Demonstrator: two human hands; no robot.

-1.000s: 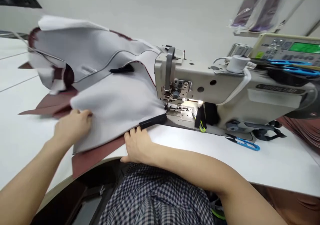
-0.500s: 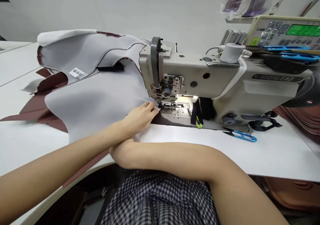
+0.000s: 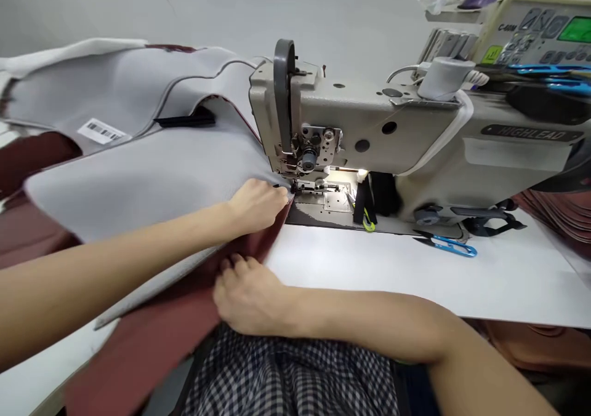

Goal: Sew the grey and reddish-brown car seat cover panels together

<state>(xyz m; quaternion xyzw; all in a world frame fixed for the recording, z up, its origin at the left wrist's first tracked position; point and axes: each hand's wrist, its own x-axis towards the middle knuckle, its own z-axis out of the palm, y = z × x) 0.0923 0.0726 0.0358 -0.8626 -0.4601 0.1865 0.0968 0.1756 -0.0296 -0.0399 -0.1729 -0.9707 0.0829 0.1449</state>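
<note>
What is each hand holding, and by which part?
The right hand holds the maroon piece by its edge; the left hand is on the grey fabric beside the sewing machine, grip unclear.

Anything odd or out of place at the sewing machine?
Nothing looks spilled or damaged. Slightly untidy: blue snips lie loose on the white table beside the sewing machine, a sharp tool within the work area.

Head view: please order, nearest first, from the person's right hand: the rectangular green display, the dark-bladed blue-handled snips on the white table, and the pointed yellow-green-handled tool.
From the right hand:
1. Pointed yellow-green-handled tool: to its right.
2. Dark-bladed blue-handled snips: farther right.
3. Rectangular green display: upper right, cut by the view's edge.
</note>
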